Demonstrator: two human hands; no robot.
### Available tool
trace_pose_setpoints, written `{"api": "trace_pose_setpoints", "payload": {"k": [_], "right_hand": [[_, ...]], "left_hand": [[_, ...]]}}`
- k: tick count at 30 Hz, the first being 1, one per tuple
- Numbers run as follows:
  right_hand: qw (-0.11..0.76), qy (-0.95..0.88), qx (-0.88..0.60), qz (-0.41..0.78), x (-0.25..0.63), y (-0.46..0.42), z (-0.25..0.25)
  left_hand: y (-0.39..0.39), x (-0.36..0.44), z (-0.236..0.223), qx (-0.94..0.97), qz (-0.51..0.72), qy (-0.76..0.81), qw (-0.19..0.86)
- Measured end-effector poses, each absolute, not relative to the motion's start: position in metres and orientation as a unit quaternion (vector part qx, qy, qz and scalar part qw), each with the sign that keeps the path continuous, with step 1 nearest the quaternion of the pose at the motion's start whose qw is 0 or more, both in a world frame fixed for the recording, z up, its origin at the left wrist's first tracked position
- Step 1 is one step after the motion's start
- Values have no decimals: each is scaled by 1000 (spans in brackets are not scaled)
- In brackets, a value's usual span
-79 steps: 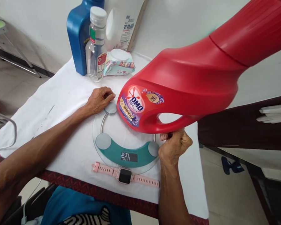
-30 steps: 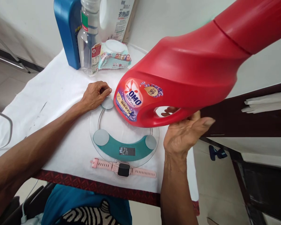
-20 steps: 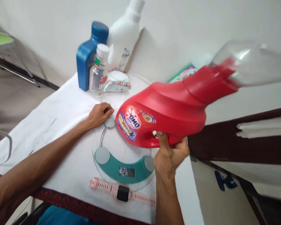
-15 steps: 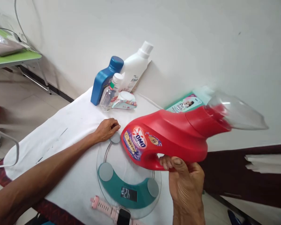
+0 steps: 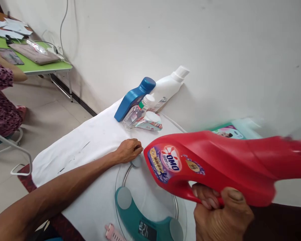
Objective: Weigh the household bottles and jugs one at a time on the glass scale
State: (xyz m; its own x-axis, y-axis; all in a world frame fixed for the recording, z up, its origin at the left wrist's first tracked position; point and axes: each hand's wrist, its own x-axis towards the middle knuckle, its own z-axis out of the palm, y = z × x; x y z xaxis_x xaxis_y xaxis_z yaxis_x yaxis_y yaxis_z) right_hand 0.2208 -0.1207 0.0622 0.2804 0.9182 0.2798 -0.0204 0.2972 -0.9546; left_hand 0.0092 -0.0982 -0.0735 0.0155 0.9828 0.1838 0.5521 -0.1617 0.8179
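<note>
My right hand (image 5: 223, 211) is wrapped around the handle of a red OMO laundry detergent bottle (image 5: 215, 154). The bottle leans far over to the right, its base end toward my left hand and its red neck running out of view. Beneath it lies a round glass scale (image 5: 137, 217) with a teal band, grey pads and a display showing digits. My left hand (image 5: 130, 150) rests on the cloth at the scale's far left edge, its fingers curled in and closed. I see nothing in them. A pink watch strap (image 5: 112, 232) shows at the bottom edge.
Behind stand a blue bottle (image 5: 134, 98), a clear bottle (image 5: 139, 113), a white bottle (image 5: 168, 87) and a wipes pack (image 5: 152, 121). A green pack (image 5: 230, 132) leans by the wall. At left, a person in a patterned garment (image 5: 1, 100) sits by a green table (image 5: 30, 65).
My view has swung up and left. My right hand let its grip loosen, then closed on the detergent bottle's handle again. The clear plastic piece at its neck has left view. My left hand stays by the scale.
</note>
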Motion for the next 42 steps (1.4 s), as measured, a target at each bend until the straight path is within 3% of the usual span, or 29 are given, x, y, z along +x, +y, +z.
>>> {"api": "trace_pose_setpoints", "payload": {"k": [5, 9, 17, 24, 36, 42], "right_hand": [[675, -494, -436, 332, 181, -102, 98], [647, -546, -353, 399, 139, -85, 109], [501, -645, -265, 513, 73, -57, 63], [441, -652, -247, 565, 45, -40, 40], [485, -545, -337, 596, 64, -17, 8], [421, -665, -292, 543, 96, -11, 27]], "left_hand": [[-101, 13, -76, 654, 378, 594, 276], [-104, 18, -85, 654, 370, 602, 269], [-101, 14, -102, 697, 373, 541, 287], [-104, 14, -95, 729, 360, 518, 267], [-108, 9, -80, 719, 376, 497, 308], [-105, 6, -76, 710, 404, 487, 308]]}}
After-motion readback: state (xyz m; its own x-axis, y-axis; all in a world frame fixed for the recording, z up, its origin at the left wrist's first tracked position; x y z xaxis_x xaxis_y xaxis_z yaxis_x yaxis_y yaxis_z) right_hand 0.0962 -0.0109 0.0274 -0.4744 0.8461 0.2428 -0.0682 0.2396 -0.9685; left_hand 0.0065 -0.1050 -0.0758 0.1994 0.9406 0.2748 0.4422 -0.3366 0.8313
